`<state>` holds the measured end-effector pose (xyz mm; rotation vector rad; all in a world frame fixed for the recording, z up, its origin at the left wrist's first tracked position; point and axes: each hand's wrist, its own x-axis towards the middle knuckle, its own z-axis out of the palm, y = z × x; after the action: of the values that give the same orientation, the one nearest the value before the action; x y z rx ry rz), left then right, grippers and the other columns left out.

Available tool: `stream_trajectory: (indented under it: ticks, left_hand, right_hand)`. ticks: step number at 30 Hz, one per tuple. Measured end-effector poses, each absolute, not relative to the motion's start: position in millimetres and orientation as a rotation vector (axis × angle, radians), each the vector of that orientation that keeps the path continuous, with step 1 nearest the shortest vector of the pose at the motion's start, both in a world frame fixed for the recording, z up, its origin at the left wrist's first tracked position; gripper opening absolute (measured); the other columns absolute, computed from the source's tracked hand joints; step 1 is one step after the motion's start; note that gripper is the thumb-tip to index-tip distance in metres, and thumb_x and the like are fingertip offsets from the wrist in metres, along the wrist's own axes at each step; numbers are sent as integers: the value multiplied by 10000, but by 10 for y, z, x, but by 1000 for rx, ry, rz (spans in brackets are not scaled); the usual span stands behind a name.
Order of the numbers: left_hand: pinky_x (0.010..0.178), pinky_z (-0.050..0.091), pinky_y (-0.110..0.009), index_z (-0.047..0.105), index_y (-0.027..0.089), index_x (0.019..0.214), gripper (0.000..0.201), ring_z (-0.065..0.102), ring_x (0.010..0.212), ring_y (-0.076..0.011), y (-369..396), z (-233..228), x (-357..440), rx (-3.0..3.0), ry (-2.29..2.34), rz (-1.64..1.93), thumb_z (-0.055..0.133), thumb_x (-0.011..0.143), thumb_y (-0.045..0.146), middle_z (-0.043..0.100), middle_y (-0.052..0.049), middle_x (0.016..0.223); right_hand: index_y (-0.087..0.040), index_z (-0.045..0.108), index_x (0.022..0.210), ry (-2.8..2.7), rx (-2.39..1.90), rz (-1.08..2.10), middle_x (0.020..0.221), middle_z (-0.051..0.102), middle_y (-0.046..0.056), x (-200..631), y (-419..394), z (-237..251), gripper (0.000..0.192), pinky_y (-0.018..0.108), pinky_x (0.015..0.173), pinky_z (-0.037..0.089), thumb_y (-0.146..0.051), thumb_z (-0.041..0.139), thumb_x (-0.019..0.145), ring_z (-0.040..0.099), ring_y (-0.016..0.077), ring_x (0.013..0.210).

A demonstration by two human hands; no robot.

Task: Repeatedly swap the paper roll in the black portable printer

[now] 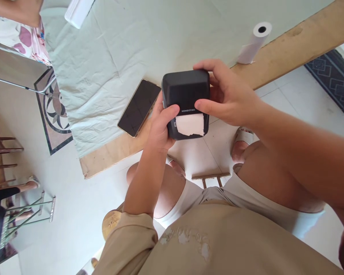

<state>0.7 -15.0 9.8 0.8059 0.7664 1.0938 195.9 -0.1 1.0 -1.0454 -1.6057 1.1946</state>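
Two hands, left (159, 128) and right (227, 97), holding tight a black printer (185, 95), paper (190, 125) sticking out, just above a phone (139, 107) on cloth (103, 57).

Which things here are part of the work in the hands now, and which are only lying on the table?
In hand:
- black label printer, white paper sticking out of it
- left hand and right hand, both gripping it

Lying about:
- phone, screen dark, on the cloth
- paper roll on the table

You have one black printer (185, 105) in view. Beside the printer lies one phone (139, 107); beyond the printer you see two white paper rolls (255, 42), one at each far side.
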Motion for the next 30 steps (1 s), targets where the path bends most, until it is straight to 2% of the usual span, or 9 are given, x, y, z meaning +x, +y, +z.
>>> stream_trajectory:
  ticks: [8, 11, 13, 16, 19, 23, 26, 30]
  left_hand:
    - [1126, 586, -419, 705, 291, 1109, 246, 659, 1351, -283, -128, 168, -14, 767, 770, 1043, 749, 873, 233, 761, -10, 919]
    - [1108, 592, -424, 693, 290, 1135, 279, 643, 1376, -302, -134, 165, -11, 804, 773, 1034, 770, 868, 285, 766, -16, 976]
    - [1095, 596, -413, 685, 276, 1144, 309, 643, 1381, -310, -133, 163, 1, 816, 772, 1041, 786, 859, 342, 765, -22, 999]
    - [1105, 582, -368, 694, 243, 1097, 260, 625, 1403, -301, -121, 164, 37, 758, 761, 1019, 716, 930, 441, 773, -41, 1115]
    - [1102, 583, -345, 739, 217, 1054, 367, 604, 1422, -283, -96, 141, 71, 698, 801, 1050, 586, 1015, 549, 774, -41, 1189]
    - [1105, 587, -369, 754, 206, 1068, 405, 606, 1419, -268, -75, 80, 74, 726, 861, 1085, 509, 1056, 528, 777, -64, 1097]
    - [1116, 577, -356, 741, 224, 1038, 309, 628, 1391, -248, -79, 49, 57, 750, 853, 1102, 542, 1053, 460, 764, -52, 1053]
    - [1103, 577, -330, 712, 238, 936, 224, 648, 1359, -234, -77, 24, 50, 722, 948, 1198, 587, 1029, 400, 749, -17, 1021]
  right_hand:
    - [-318, 468, 1471, -1604, -1084, 1109, 1152, 680, 26, 1896, -14, -96, 645, 249, 650, 570, -396, 710, 878, 645, 124, 798]
    - [-325, 452, 1489, -1628, -1084, 1125, 1180, 679, 29, 1921, -31, -83, 652, 257, 651, 573, -418, 698, 892, 650, 126, 797]
    - [-327, 475, 1477, -1652, -1108, 1038, 1249, 671, 44, 1935, -54, -51, 641, 288, 711, 595, -417, 705, 885, 685, 156, 894]
    - [-305, 572, 1381, -1690, -1127, 677, 1378, 638, 68, 1947, -102, 34, 504, 374, 915, 604, -362, 686, 893, 680, 218, 1147]
    - [-293, 618, 1267, -1704, -1110, 450, 1327, 664, 67, 1950, -138, 116, 337, 427, 1042, 568, -283, 610, 930, 646, 225, 1217]
    - [-292, 616, 1228, -1794, -1069, 508, 1297, 657, 73, 1964, -143, 144, 390, 452, 1042, 594, -269, 687, 844, 613, 263, 1281]
    - [-314, 616, 1239, -1812, -1034, 578, 1323, 637, 72, 1986, -137, 143, 479, 450, 993, 626, -253, 738, 780, 608, 280, 1288]
    - [-315, 632, 1219, -1775, -1033, 581, 1288, 639, 83, 2008, -124, 143, 448, 440, 1009, 630, -235, 737, 791, 590, 272, 1308]
